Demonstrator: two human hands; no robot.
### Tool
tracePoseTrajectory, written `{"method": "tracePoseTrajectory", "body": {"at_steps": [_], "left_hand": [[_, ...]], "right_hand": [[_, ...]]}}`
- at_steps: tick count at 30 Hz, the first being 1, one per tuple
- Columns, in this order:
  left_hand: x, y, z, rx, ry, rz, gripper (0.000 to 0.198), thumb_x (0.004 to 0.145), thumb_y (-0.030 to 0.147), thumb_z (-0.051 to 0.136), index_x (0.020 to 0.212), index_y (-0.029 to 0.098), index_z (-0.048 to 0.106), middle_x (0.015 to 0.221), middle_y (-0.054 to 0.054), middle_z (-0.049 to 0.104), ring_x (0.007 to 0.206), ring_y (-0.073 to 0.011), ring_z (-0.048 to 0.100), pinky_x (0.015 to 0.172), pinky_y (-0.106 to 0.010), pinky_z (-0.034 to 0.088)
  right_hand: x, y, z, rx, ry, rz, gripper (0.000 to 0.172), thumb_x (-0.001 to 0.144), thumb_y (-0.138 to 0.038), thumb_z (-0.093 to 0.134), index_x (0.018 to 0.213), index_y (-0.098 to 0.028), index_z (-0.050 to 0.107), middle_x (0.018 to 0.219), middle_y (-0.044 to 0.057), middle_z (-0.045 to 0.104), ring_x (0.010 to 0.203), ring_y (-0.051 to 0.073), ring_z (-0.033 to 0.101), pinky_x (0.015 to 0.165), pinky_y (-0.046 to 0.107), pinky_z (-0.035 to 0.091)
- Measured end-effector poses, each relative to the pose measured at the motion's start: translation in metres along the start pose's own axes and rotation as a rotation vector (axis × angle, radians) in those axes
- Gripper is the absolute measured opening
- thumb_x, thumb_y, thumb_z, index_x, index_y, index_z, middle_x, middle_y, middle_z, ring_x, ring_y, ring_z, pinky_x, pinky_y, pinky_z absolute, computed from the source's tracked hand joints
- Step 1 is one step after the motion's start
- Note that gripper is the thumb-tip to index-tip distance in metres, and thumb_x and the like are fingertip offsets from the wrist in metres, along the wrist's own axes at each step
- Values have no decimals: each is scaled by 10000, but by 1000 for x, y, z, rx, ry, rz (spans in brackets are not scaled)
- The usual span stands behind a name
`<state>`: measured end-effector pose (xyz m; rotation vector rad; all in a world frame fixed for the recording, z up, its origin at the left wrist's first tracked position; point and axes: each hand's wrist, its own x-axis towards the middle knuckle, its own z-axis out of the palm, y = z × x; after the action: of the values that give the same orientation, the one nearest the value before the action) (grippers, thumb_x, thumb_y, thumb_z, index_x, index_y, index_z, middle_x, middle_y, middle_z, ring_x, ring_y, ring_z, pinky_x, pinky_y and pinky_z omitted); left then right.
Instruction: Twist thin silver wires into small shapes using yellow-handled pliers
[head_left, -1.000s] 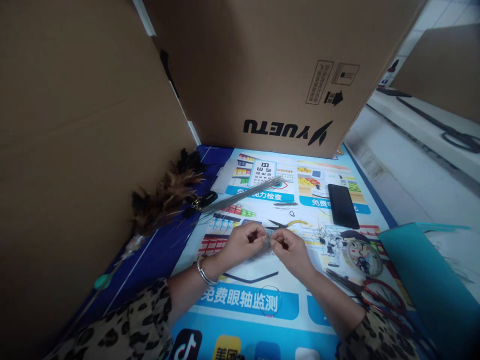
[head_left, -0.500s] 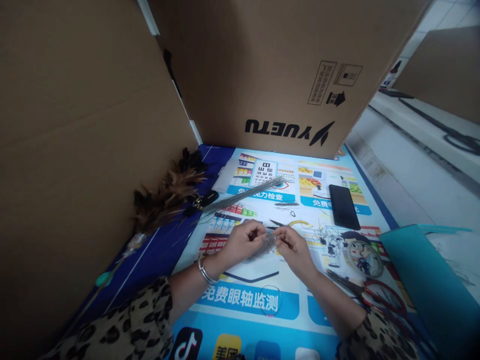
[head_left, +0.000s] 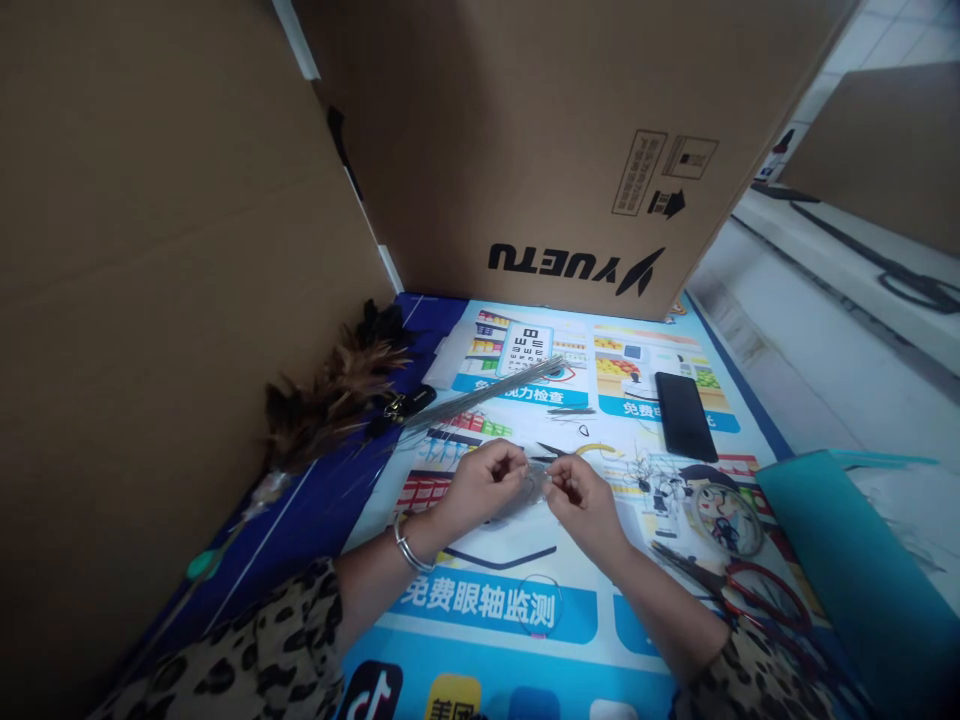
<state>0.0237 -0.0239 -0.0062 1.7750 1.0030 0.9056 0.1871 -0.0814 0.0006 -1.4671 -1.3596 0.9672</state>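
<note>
"So, what're the hands on?"
"L hand (head_left: 487, 483) & R hand (head_left: 589, 505), fingers pinched nearly tip to tip, both on a small clear thing (head_left: 535, 482); can't tell exactly what."
"Where's that at?"
"Btwn the fingertips, over the printed cover (head_left: 480, 641), just this side of yellow-handled pliers (head_left: 597, 449). Wire bundle (head_left: 487, 396) farther back, phone (head_left: 686, 416) off R."

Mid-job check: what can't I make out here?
All in the head view:
- Small piece: too small and blurred; partly covered by left hand and right hand.
- Pliers: partly hidden behind the right hand.
- Loose wires: too fine to count.
- Teal panel: cut off at lower right.
</note>
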Motion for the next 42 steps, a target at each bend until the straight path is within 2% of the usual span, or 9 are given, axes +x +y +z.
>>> {"method": "tracePoseTrajectory", "body": {"at_steps": [8, 14, 21, 34, 42], "left_hand": [[-1, 2, 0, -32, -8, -42, 7, 751, 152, 534, 748, 149, 539, 674, 12, 521, 599, -91, 461, 555, -195, 377], [-1, 2, 0, -33, -2, -59, 49, 768, 191, 540, 745, 149, 542, 641, 14, 517, 568, -87, 457, 539, -195, 373], [-1, 1, 1, -20, 10, -53, 58, 766, 206, 544, 744, 153, 553, 633, 19, 519, 558, -86, 464, 529, -191, 373], [-2, -1, 1, -31, -20, -70, 58, 776, 207, 541, 751, 154, 548, 623, 23, 519, 538, -78, 469, 507, -179, 369], [-1, -2, 2, -116, -32, -112, 105, 786, 256, 545, 763, 154, 544, 589, 33, 500, 498, -75, 463, 476, -177, 363]], "right_hand": [[0, 1, 2, -106, 46, -19, 42, 747, -221, 552, 755, -187, 529, 591, -43, 441, 517, 91, 402, 486, 208, 345], [0, 5, 2, -83, 45, -18, 65, 764, -219, 535, 819, -189, 550, 628, -28, 488, 541, 102, 451, 509, 214, 381], [0, 6, 3, -55, 56, -24, 115, 764, -223, 543, 874, -190, 543, 614, -38, 468, 526, 100, 444, 497, 213, 379], [1, 5, 3, -33, 56, -23, 113, 759, -221, 546, 869, -194, 547, 593, -54, 430, 512, 91, 414, 489, 204, 355], [0, -2, 1, -22, 54, -14, 68, 751, -237, 547, 802, -193, 537, 583, -52, 430, 503, 93, 411, 482, 210, 350]]}}
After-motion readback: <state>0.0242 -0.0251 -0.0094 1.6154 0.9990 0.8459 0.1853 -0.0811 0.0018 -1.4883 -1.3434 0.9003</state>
